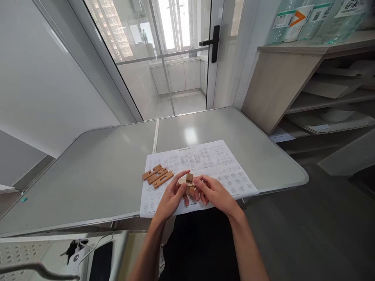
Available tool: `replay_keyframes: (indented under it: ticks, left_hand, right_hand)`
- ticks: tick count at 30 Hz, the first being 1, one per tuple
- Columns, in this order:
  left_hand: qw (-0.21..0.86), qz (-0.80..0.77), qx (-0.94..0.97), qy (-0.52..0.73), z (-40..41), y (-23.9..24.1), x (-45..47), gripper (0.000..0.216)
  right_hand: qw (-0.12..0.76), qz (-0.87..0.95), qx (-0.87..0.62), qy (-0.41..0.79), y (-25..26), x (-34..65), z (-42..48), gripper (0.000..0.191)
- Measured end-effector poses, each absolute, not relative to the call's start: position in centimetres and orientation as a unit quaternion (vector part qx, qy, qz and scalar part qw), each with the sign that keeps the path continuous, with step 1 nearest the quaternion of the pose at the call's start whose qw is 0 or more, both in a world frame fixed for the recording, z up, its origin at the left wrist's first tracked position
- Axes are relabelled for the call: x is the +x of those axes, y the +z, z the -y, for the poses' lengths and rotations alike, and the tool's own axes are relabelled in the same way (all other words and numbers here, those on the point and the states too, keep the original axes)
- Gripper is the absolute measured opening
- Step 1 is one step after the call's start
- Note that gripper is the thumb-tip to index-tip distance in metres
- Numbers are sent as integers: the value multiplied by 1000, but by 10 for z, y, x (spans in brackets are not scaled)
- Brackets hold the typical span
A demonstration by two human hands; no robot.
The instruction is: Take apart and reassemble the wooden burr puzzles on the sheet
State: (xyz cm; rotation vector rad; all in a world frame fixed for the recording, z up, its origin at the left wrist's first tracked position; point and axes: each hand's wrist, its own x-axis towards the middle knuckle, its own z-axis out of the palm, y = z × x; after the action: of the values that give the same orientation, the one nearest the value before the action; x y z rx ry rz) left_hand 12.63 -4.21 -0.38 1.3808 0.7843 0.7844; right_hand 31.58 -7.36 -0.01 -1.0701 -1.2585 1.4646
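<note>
A grey folding table (102, 171) spans the view, with a shelf unit (293, 86) to its right and a glass door (175, 58) behind it. A printed diagram sheet (216, 162) lies at the near table edge. On the sheet's left part rest three loose wooden pieces (157, 176), just beside the hands. Left hand (172, 195) and right hand (213, 191) together pinch a partly assembled wooden puzzle (189, 183) above the sheet; fingers cover its lower half.
</note>
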Motion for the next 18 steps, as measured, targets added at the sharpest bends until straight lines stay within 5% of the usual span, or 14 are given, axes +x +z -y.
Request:
replay_keyframes:
  ticks: [18]
  left_hand:
    - [628,-365,580,370,40,-9,129,57]
  right_hand:
    - [460,555,-471,509,2,306,72,56]
